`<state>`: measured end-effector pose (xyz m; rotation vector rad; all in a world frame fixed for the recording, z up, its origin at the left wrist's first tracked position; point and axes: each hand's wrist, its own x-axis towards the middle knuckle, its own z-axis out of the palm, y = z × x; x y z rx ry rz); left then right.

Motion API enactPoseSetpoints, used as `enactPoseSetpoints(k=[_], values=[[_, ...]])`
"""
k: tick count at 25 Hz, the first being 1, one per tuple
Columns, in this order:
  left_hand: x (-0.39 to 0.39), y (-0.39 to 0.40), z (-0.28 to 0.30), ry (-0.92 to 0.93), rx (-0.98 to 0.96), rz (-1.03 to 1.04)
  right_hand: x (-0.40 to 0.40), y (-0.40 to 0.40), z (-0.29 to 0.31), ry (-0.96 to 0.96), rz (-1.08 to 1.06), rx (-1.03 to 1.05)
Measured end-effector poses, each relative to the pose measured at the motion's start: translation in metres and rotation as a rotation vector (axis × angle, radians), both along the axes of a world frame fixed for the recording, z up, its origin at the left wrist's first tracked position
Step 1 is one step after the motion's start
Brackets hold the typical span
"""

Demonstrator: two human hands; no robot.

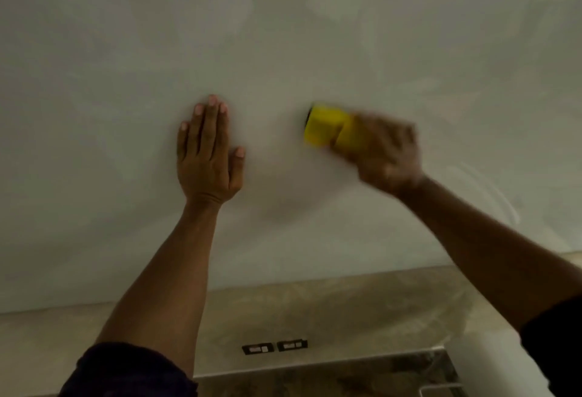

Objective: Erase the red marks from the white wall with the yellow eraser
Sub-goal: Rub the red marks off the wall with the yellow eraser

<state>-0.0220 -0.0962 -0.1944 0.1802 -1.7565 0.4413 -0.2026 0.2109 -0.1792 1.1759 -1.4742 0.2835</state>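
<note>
The rectangular yellow block eraser point(327, 127) is pressed against the smooth white painted wall point(283, 34), gripped at its right end by the right hand point(387, 154). Its long axis runs left to right, the free end pointing toward the left hand point(208, 151), which lies flat on the wall with fingers straight, holding nothing, well left of the eraser. The bare wall between them is nearer the eraser. No red marks show there; motion blur may hide faint ones.

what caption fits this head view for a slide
Left hand flat on the white wall while the right hand, motion-blurred, rubs a yellow eraser across it; no red marks visible.
</note>
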Motion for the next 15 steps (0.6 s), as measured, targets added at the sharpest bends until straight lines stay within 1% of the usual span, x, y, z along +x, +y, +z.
enactPoseSetpoints(k=[2, 3, 4, 5, 6, 7, 8, 9, 10, 12, 13, 15], values=[[-0.001, 0.001, 0.000, -0.010, 0.003, 0.030, -0.001, -0.007, 0.051, -0.084, -0.137, -0.338], [0.000, 0.001, 0.001, -0.021, 0.001, 0.036, 0.008, -0.019, 0.062, -0.121, -0.160, -0.438], [0.001, 0.002, 0.001, -0.036, 0.001, 0.035, 0.020, -0.035, 0.064, -0.166, -0.134, -0.476], [0.004, 0.002, 0.002, -0.060, 0.004, 0.030, 0.034, -0.050, 0.058, -0.203, -0.089, -0.453], [0.007, 0.001, 0.004, -0.085, 0.002, 0.024, 0.046, -0.064, 0.042, -0.212, -0.004, -0.368], [0.011, -0.002, 0.006, -0.114, -0.005, 0.016, 0.060, -0.075, 0.019, -0.162, 0.074, -0.221], [0.017, -0.004, 0.007, -0.149, -0.010, 0.004, 0.074, -0.081, -0.014, -0.074, 0.125, -0.011], [0.021, -0.006, 0.009, -0.180, -0.017, -0.010, 0.085, -0.079, -0.047, 0.038, 0.111, 0.199], [0.026, -0.008, 0.012, -0.209, -0.018, -0.012, 0.090, -0.076, -0.077, 0.126, 0.092, 0.347], [0.032, -0.009, 0.019, -0.245, -0.018, -0.003, 0.094, -0.068, -0.113, 0.193, 0.095, 0.526], [0.035, -0.009, 0.019, -0.250, -0.026, 0.004, 0.094, -0.065, -0.121, 0.202, 0.090, 0.600], [0.040, -0.008, 0.015, -0.264, -0.035, -0.004, 0.084, -0.051, -0.131, 0.222, 0.071, 0.645]])
